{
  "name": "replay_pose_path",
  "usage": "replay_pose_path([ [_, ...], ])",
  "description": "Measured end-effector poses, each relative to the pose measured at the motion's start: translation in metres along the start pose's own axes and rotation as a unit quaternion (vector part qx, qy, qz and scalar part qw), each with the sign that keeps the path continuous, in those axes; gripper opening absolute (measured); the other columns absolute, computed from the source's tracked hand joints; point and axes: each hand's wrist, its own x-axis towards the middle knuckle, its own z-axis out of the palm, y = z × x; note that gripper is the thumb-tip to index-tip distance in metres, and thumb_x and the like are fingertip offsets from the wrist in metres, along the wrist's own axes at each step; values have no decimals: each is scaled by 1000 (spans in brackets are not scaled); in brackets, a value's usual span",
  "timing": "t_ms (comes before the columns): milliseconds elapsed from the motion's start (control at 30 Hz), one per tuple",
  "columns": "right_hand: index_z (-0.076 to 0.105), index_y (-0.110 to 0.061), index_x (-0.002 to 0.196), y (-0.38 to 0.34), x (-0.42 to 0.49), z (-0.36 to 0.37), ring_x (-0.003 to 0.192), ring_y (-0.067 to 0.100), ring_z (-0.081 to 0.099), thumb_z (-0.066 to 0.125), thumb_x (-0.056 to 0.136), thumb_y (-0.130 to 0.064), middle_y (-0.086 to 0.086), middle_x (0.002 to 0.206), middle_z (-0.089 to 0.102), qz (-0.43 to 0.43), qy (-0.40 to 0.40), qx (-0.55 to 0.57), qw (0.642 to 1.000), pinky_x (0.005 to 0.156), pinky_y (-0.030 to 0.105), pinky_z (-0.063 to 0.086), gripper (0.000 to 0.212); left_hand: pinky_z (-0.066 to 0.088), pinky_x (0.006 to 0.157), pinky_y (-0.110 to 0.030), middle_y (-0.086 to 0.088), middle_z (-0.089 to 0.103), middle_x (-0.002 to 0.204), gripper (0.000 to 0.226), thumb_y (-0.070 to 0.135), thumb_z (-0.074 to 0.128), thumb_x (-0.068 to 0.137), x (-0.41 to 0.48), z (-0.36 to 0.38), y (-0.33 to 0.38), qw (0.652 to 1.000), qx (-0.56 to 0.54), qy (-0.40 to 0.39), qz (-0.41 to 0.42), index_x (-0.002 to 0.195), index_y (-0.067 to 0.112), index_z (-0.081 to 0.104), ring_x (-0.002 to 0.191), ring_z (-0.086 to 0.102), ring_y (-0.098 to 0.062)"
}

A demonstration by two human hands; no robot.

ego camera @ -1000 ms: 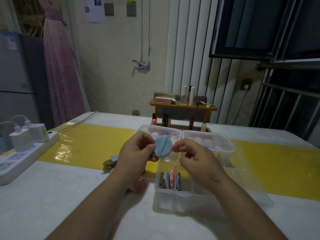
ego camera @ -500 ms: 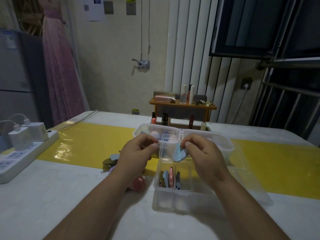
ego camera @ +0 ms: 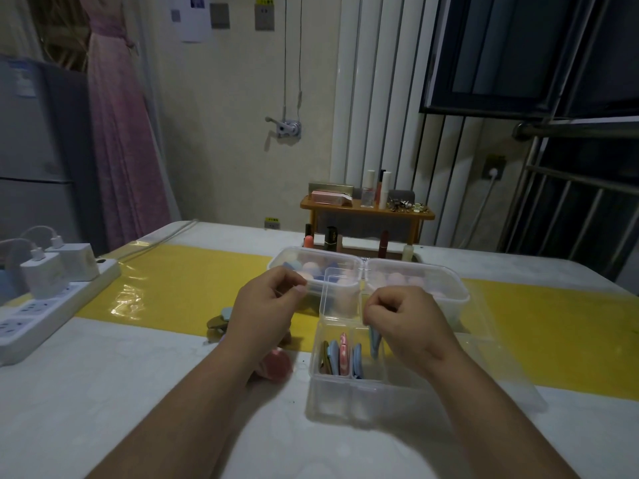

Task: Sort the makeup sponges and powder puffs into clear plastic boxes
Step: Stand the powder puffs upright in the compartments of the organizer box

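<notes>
The right grip (ego camera: 404, 326) is clamped on a thin light-blue round powder puff (ego camera: 375, 342), pinching its top edge so that it hangs on edge in the small clear plastic divided box (ego camera: 345, 406) at the near side of the white bench (ego camera: 138, 392). We judge it is held upright because the compartments are narrow. The blue, pink and olive filed puffs (ego camera: 340, 354) there stand on edge side by side, and one laid flat would not fit. The held puff is within the box walls, in the compartment just right of those; we cannot tell whether it touches the bottom. The box's hinged clear lid (ego camera: 340, 299) stands open behind, out of the way. The left grip (ego camera: 266, 311) hovers just left of that lid, fingers curled together, thumb against forefinger; we see nothing in it, and it is not touching the box. Further back, a left clear plastic tub (ego camera: 276, 267) and a right clear plastic tub (ego camera: 456, 305) sit side by side holding plump pink and blue sponges, so thick pieces seem to go there and thin ones in the near box. An olive-and-blue loose pair (ego camera: 218, 321) and a pink loose sponge (ego camera: 276, 366) lie by the left forearm, so we judge the sorting part done
</notes>
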Motion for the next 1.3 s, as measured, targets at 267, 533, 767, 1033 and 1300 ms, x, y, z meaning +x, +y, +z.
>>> replay_pose_path([
  [267, 68, -29, 56, 0, -1, 1, 63, 6, 63, 55, 67, -33, -12, 63, 68, 11, -49, -23, 998, 59, 27, 51, 18, 56, 52, -57, 0, 65, 76, 16, 18, 65, 92, 1, -1, -3, 1000, -14, 10, -9, 81, 29, 71, 66, 64, -36],
  [533, 68, -31, 58, -2, -2, 0, 65, 5, 64, 58, 69, -35, -11, 65, 68, 32, -95, -56, 993, 61, 26, 52, 15, 57, 50, -55, 3, 66, 79, 17, 19, 64, 92, 1, -2, -3, 1000, -17, 6, -19, 81, 30, 71, 65, 66, -34],
  [767, 58, -34, 75, -4, -3, 3, 72, 7, 57, 67, 77, -28, -10, 76, 62, 40, -117, -168, 978, 55, 24, 39, 12, 57, 47, -54, -3, 66, 82, 16, 19, 66, 91, -1, -3, -1, 999, -19, 0, -27, 81, 30, 72, 65, 66, -36],
  [1033, 62, -37, 68, -4, -2, 3, 73, -1, 60, 65, 88, -29, -16, 74, 66, 35, -125, -170, 977, 58, 17, 40, 22, 59, 51, -53, -10, 68, 89, 15, 14, 65, 92, 1, -8, 0, 998, -30, 1, -61, 83, 25, 72, 65, 69, -38],
  [1300, 60, -42, 69, -3, -3, 2, 69, -5, 57, 62, 92, -30, -19, 75, 64, 24, -87, -119, 989, 57, 12, 36, 25, 61, 70, -46, -3, 73, 78, 23, 9, 58, 89, 7, -12, -13, 988, 123, 9, -98, 76, 27, 64, 73, 72, -27],
])
